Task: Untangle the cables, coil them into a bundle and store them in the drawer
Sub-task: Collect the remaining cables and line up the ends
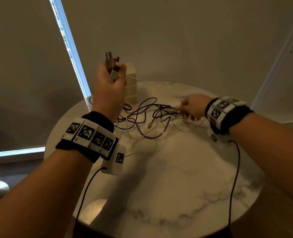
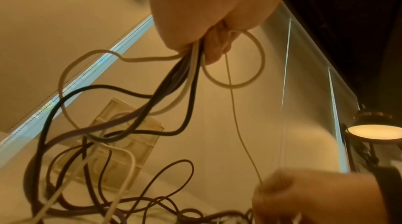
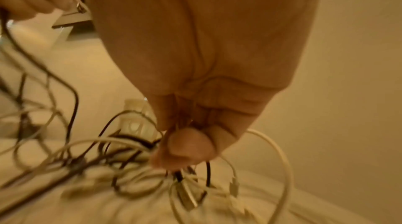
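My left hand (image 1: pixel 110 78) is raised above the table's far left and grips a bunch of cable ends, their plugs (image 1: pixel 111 63) sticking up out of the fist. From that fist (image 2: pixel 208 38) white and dark purple cables (image 2: pixel 174 86) hang down to the tangle (image 1: pixel 145 115) on the round marble table (image 1: pixel 176 177). My right hand (image 1: pixel 192 107) is low at the tangle's right side, with its fingers (image 3: pixel 185 147) curled round several cable strands there. Loose plugs (image 3: pixel 187 196) lie under it.
A small cream drawer unit (image 1: pixel 131 85) stands at the table's back, just behind my left hand. A lit lamp (image 2: pixel 374 131) is off to the right. A wall and window blind (image 1: pixel 22 66) close the far side. The table's near half is bare marble.
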Tool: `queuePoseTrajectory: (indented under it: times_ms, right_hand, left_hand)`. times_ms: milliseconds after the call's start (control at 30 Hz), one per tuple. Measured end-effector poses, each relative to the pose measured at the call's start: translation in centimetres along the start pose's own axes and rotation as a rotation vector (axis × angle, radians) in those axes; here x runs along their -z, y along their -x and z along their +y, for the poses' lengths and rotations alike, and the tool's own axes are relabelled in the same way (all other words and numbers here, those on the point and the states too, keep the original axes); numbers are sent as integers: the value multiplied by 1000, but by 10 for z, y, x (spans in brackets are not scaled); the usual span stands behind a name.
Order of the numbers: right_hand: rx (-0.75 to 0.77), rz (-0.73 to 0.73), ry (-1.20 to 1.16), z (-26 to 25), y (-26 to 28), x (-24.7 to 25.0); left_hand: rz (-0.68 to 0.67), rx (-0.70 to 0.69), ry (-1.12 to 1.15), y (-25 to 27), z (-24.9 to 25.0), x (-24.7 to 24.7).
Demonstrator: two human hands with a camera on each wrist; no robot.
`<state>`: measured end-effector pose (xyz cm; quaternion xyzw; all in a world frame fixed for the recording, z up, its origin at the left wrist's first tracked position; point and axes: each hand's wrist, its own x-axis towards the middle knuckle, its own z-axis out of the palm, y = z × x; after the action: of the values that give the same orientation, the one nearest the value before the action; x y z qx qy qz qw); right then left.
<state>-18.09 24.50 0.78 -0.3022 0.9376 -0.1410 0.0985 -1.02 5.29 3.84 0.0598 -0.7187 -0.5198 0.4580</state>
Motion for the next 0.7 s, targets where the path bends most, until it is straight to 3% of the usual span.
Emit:
queuePoseTrajectory:
  times_ms: [33,100,167,267,367,467,533,600,700]
  right_hand:
    - [20,98,-62,-5,-5,14]
    - [105,455,-226,-13,-14,49]
    - [299,796,-475,-26,-15,83]
    - [501,928,-490,-33,-10,95]
    - [366,825,-355,-25,-10,71]
    - [22,337,-70,0,-10,34]
    - [-115,110,128,20,-9,10]
    - [-185,-2,207,34,-11,-6]
    - [-284,-68,19,42,-18,-15]
  left_hand:
    - [13,6,-9,-1,-4,1]
    - [44,46,-9,-4,-10,4]
    - [69,74,-13,-7,-16,8]
    - [88,81,-47,-7,-22,8]
    - [139,77,-23,-5,-24,9]
    - [264,54,63,-4,-22,15]
    - [333,63,131,-5,-20,19]
    - [382,68,144,-8,-19,23]
    - [351,96,122,-9,-21,24]
